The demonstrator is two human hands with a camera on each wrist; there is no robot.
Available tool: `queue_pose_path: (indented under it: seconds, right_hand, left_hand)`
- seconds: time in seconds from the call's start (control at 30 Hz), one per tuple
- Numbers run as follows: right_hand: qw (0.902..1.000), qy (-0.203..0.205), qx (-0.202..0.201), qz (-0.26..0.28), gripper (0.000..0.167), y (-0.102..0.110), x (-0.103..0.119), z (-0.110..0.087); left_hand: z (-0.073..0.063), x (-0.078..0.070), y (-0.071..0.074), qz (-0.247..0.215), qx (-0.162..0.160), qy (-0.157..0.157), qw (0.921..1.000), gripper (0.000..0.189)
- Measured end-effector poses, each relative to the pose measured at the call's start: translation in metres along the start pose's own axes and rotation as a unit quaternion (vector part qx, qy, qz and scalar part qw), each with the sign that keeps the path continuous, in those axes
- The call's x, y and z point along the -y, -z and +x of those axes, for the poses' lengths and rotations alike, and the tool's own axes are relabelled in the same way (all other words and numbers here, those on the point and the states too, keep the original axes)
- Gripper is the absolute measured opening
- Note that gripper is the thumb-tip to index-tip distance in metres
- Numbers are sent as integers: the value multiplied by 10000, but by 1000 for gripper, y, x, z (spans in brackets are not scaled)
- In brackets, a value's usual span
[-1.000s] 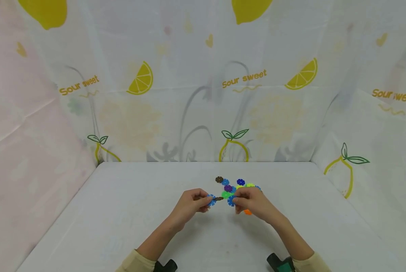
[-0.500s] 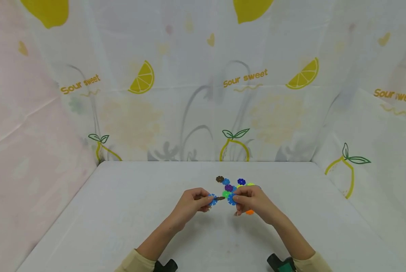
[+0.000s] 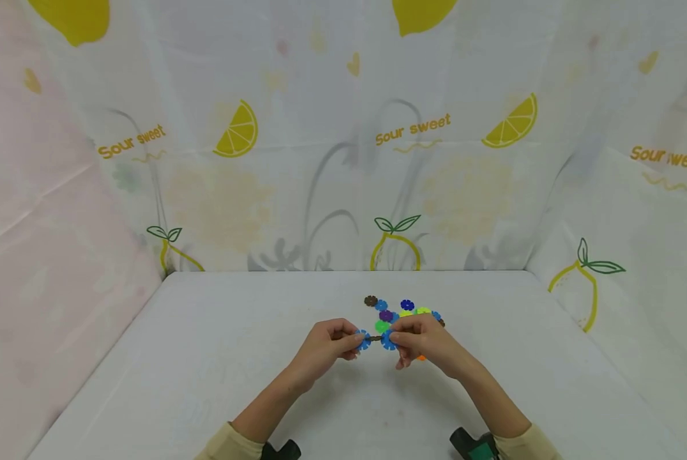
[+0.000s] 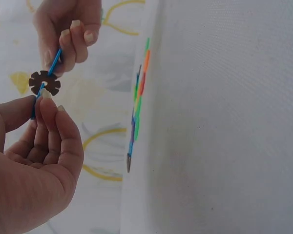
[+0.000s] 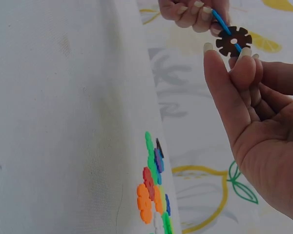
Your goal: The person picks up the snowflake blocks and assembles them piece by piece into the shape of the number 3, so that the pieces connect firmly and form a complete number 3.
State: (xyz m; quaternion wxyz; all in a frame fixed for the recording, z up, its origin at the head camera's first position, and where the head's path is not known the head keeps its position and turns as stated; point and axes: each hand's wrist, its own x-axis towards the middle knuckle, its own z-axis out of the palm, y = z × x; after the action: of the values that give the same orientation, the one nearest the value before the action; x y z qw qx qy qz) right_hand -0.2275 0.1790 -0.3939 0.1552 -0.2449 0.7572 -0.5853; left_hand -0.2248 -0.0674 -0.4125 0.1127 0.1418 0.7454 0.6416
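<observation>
Above the white table, my left hand (image 3: 325, 350) pinches a blue notched interlocking disc (image 3: 364, 340) between thumb and fingers. Opposite it, my right hand (image 3: 432, 345) pinches a second blue disc (image 3: 387, 340) the same way. Between the two sits a brown notched disc (image 4: 52, 85), edge-on in the head view and face-on in both wrist views. Both blue discs meet the brown one at opposite sides, set crosswise to it. How deep the right-hand one sits in its notch I cannot tell. Fingertips cover part of each blue disc.
On the table behind my hands lies a flat group of coloured discs (image 3: 386, 315), partly hidden by my right hand. Orange and red discs (image 5: 144, 204) show in the right wrist view. A lemon-print cloth (image 3: 297, 191) hangs behind and at the sides.
The right-hand blue disc has moved left, closing the gap to the brown disc, which it now meets. My left hand has barely moved.
</observation>
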Motion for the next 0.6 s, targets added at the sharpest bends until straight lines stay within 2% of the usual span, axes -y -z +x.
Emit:
queue_pose_path:
  seconds: [0.3,0.6]
  right_hand:
    - [9994,-32,-6,-343,25,-1,1,0]
    - [9978,-225,-87,-614,23,-7,5,1]
  left_hand:
    - [-1,0,-2,202,23,-59,9998,23]
    - [-3,-4,1,490,92,-203,9986,18]
